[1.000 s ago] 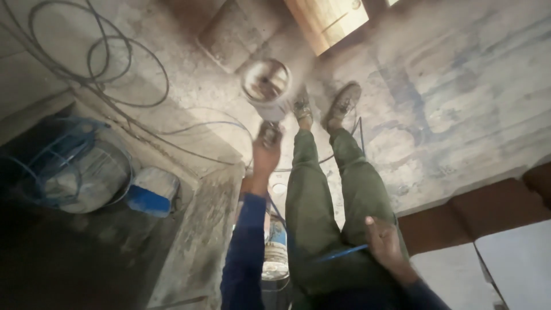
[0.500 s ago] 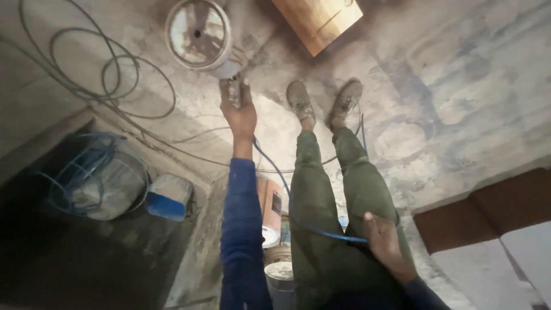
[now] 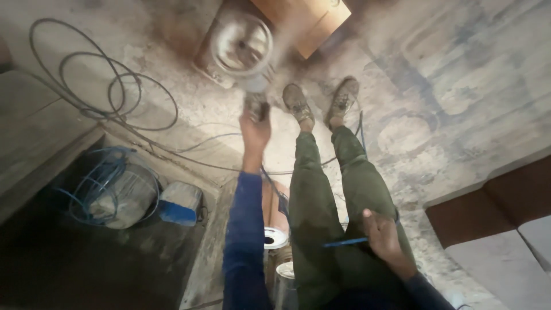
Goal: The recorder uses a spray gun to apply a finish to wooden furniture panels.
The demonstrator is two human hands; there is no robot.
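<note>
Since the previous frame the round metal lamp (image 3: 241, 46) swung rightward, blurred, held overhead-forward. Left hand (image 3: 255, 123) is clenched round its handle; right hand (image 3: 381, 235) pinches a blue pen (image 3: 344, 243) on the thigh. Better: keep a firm grip, slow swing.

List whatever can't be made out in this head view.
- Round metal object in left hand: motion-blurred, its kind unclear.
- Left grip: fingers hidden behind the hand.
- Thin blue item by right hand: too small to identify.
- Cans below: covered by sleeve and legs.
</note>
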